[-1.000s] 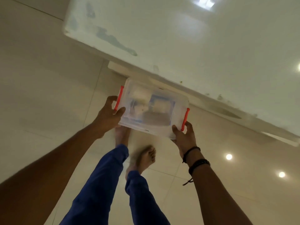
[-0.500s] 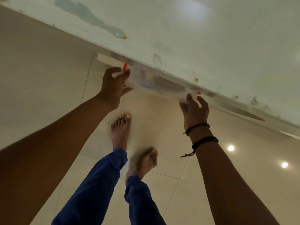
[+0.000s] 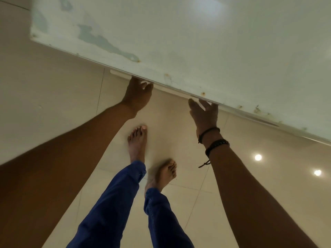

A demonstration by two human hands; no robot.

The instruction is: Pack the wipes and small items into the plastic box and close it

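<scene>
The white table (image 3: 197, 42) fills the upper part of the head view, and the plastic box is almost wholly hidden beneath its front edge. My left hand (image 3: 138, 95) reaches under that edge, its fingertips out of sight. My right hand (image 3: 204, 113), with dark bracelets on the wrist, reaches under the edge further right, fingers curled upward. Both hands keep the same spacing as when they gripped the box's two ends. Only pale slivers show between the fingers. The wipes and small items are not visible.
A pale rail (image 3: 120, 74) runs under the table edge. Below are a glossy tiled floor (image 3: 53, 104) with light reflections (image 3: 258, 157), my bare feet (image 3: 137, 140) and blue trouser legs (image 3: 111, 203).
The closed box with red latches, held in the open a second ago, has slid under the table edge and out of sight. Both hands followed it forward.
</scene>
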